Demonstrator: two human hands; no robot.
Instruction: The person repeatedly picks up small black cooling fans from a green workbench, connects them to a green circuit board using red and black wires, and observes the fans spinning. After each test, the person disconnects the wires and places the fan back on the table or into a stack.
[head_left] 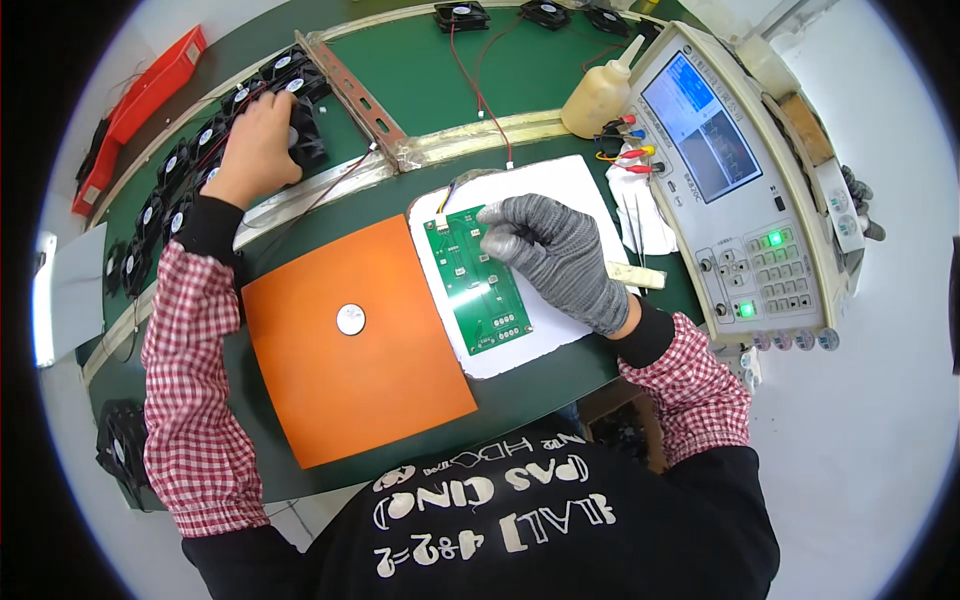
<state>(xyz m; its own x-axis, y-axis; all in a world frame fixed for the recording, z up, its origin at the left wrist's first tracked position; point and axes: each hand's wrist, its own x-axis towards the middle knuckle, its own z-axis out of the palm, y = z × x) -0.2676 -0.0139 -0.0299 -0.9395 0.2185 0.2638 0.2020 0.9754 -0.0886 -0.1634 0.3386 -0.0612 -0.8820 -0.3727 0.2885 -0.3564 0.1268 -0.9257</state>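
My bare left hand [260,150] reaches to the far left, its fingers curled over a black cooling fan [308,140] at the near end of a group of fans. The palm hides part of that fan. My right hand [560,255], in a grey knitted glove, hovers over the right edge of a green circuit board [470,290]. Its thumb and forefinger are bent with a gap between them, and nothing shows in the gap. The board lies on a white pad [560,345], with a white connector and thin wires at its far left corner.
An orange sheet [370,400] with a round white label [351,319] lies left of the board. A test instrument [740,190] with a lit screen stands right, near a squeeze bottle [600,95] and tweezers [638,225]. A slotted metal rail [360,105] crosses behind; a red tray [150,90] sits far left.
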